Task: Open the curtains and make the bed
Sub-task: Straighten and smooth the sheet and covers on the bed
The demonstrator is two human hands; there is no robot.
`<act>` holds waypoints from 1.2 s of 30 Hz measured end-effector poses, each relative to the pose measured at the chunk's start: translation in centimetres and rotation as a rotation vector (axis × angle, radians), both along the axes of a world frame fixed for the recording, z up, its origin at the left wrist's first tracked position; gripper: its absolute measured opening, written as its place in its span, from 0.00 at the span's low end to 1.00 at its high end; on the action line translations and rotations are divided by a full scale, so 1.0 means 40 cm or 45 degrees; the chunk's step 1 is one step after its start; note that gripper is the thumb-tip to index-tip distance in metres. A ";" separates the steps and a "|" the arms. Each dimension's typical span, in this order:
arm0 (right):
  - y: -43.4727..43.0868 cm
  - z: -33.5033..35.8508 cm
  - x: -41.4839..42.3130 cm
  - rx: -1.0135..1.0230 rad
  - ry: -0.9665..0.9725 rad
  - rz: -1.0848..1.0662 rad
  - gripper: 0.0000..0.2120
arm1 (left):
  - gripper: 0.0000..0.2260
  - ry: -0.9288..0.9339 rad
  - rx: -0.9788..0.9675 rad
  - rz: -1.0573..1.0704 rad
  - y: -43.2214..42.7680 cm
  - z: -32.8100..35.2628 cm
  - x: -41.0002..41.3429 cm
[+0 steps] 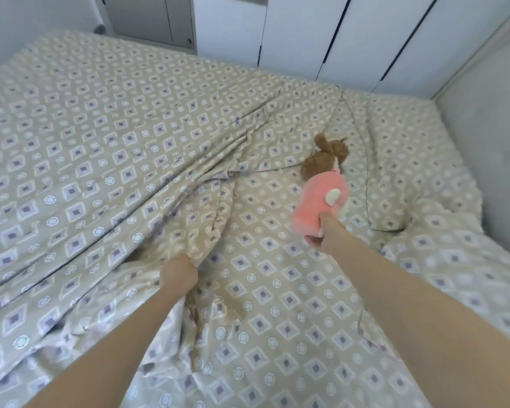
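Two bare hands are in view over the bed, and we record each in turn. Our left hand (178,273) is closed in a fist on a gathered bunch of the patterned duvet (100,136), near the lower middle of the frame; folds fan out from that grip toward the far side of the bed. Our right hand (321,235) holds a plush doll (321,198) by its lower end, thumb pressed on top of the pink body and fingertips visible beneath it. That doll has a pink body, a small white patch on its side and brown hair at the far end; whether it touches the sheet we cannot tell.

Duvet coverage: it lies over the left and far portions of the mattress, rumpled, with its edge drawn back along a diagonal line. To the right of that line the matching fitted sheet (277,319) is exposed. One pillow (409,172) in the same beige diamond print lies at the right, against a pale padded headboard (483,142). White wardrobe doors (306,30) with dark seams stand beyond the far edge of the bed.
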State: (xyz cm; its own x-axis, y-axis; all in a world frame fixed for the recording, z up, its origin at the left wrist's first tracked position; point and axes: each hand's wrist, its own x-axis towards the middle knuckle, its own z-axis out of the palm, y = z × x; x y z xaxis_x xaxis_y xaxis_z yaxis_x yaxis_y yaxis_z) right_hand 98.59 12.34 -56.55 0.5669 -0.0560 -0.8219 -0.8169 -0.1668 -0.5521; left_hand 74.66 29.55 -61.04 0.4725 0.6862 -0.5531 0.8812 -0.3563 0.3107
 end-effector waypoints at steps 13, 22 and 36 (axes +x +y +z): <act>-0.196 0.267 -0.205 0.158 -0.158 0.507 0.19 | 0.10 -0.368 -0.376 -0.008 -0.163 0.324 -0.029; -0.227 0.301 -0.532 -0.014 -0.095 1.509 0.28 | 0.12 -0.452 -0.511 -0.036 -0.211 0.506 -0.162; -0.232 0.345 -0.814 0.010 -0.702 1.642 0.35 | 0.10 -0.702 -0.739 -0.004 -0.358 0.707 -0.355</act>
